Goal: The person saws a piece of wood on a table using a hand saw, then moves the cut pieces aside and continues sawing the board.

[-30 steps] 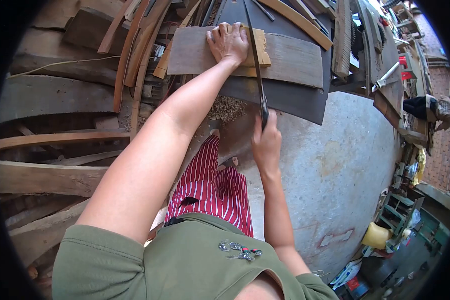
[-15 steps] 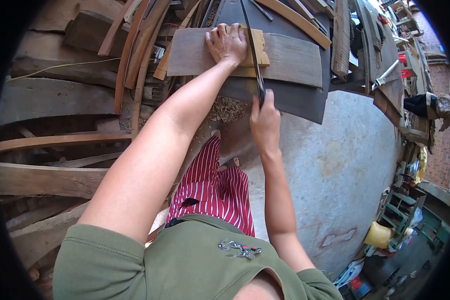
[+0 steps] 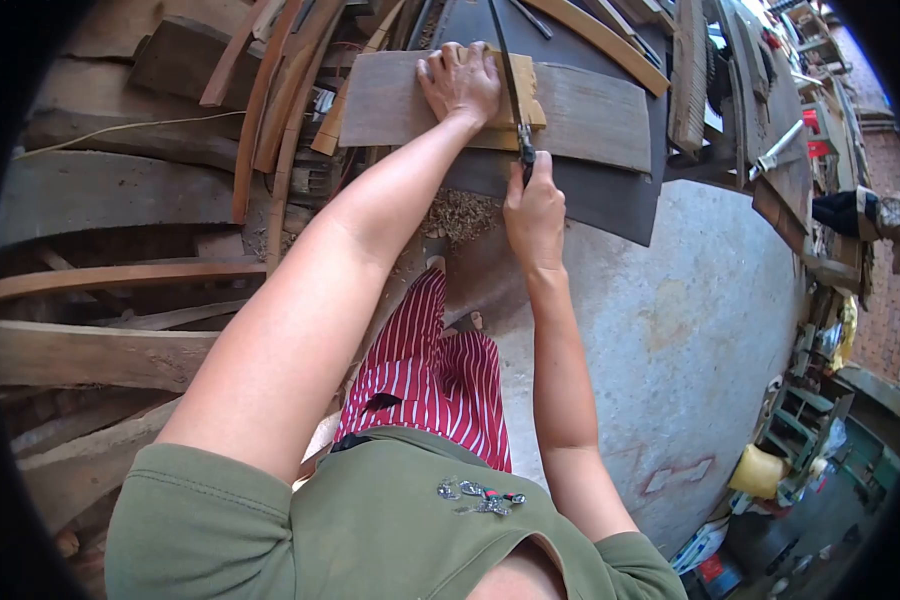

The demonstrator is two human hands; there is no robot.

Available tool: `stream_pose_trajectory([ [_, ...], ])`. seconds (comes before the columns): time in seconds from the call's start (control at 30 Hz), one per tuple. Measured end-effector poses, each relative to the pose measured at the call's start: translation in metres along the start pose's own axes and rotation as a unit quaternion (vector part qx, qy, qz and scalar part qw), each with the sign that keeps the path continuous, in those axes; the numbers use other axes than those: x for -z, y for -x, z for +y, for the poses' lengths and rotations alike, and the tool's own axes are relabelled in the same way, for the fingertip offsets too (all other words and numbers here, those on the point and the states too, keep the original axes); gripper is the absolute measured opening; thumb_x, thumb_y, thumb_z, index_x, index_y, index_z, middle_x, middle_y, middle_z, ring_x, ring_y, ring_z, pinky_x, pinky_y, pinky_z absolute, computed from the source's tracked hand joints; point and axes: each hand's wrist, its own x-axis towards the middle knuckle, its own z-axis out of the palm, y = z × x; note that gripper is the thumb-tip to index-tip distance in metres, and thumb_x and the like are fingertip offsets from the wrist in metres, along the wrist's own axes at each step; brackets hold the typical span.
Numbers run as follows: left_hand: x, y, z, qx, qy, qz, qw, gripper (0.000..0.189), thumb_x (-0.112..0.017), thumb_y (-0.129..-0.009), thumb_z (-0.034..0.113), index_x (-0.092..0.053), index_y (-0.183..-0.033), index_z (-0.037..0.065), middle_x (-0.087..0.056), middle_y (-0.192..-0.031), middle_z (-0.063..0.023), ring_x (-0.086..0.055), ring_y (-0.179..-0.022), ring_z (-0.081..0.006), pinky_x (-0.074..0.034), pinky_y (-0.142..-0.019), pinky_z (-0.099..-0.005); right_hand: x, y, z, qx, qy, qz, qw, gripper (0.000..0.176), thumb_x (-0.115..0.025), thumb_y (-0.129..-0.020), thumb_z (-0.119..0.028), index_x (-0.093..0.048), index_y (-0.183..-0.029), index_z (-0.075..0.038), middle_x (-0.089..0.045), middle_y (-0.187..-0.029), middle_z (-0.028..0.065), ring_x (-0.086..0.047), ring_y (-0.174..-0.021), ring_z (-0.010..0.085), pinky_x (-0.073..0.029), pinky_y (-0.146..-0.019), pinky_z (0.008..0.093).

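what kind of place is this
Probably a carpentry workshop or wood yard: the right hand holds a handsaw on a wood block held by the left hand, sawdust lies beneath, rough planks are piled alongside.

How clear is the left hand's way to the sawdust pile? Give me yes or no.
Probably yes: the sawdust pile lies uncovered beside the left forearm, below the near edge of the grey board. But the left hand presses on the wood block and must let go first.
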Motion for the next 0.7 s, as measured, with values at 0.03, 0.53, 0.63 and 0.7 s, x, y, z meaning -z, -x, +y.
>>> stream_pose_trajectory([
  [0.03, -0.002, 0.003, 0.003, -0.002, 0.005, -0.003, 1.000, 0.034, -0.044, -0.098, 0.044, -0.059, -0.124, 0.028, -0.049, -0.123, -0.0054, -0.040, -0.125, -0.0266, -0.019, -0.114, -0.0504, 0.006, 0.010, 0.003, -0.003, 0.004, 0.002, 1.000, 0.018, -0.052, -0.099, -0.018, -0.047, -0.110, -0.004, -0.064, -0.076, 0.0310, -0.064, -0.074, 0.0497, -0.049, -0.057, 0.0584],
  [0.53, 0.004, -0.002, -0.002, 0.001, 0.004, -0.011, 1.000, 0.035, -0.044, -0.098, 0.045, -0.059, -0.125, 0.028, -0.049, -0.126, -0.0059, -0.041, -0.126, -0.0271, -0.019, -0.114, -0.0507, 0.003, 0.020, 0.006, 0.001, -0.023, 0.008, 1.000, 0.019, -0.052, -0.099, -0.017, -0.046, -0.111, -0.003, -0.064, -0.074, 0.0289, -0.063, -0.072, 0.0498, -0.049, -0.057, 0.0580],
  [0.63, -0.002, 0.000, 0.000, -0.003, 0.017, 0.005, 1.000, 0.035, -0.044, -0.098, 0.045, -0.059, -0.125, 0.028, -0.049, -0.126, -0.0060, -0.041, -0.125, -0.0271, -0.021, -0.112, -0.0502, 0.007, 0.037, 0.012, 0.007, -0.017, 0.007, 1.000, 0.019, -0.052, -0.099, -0.017, -0.047, -0.112, -0.004, -0.065, -0.075, 0.0288, -0.064, -0.073, 0.0494, -0.050, -0.057, 0.0571],
  [0.7, -0.006, -0.001, -0.004, -0.008, 0.006, 0.017, 1.000, 0.035, -0.044, -0.098, 0.046, -0.059, -0.124, 0.028, -0.049, -0.126, -0.0060, -0.041, -0.125, -0.0271, -0.020, -0.113, -0.0508, 0.018, 0.082, 0.018, -0.010, -0.049, -0.002, 0.999, 0.019, -0.053, -0.099, -0.015, -0.048, -0.114, -0.004, -0.065, -0.076, 0.0278, -0.064, -0.073, 0.0488, -0.049, -0.057, 0.0557],
])
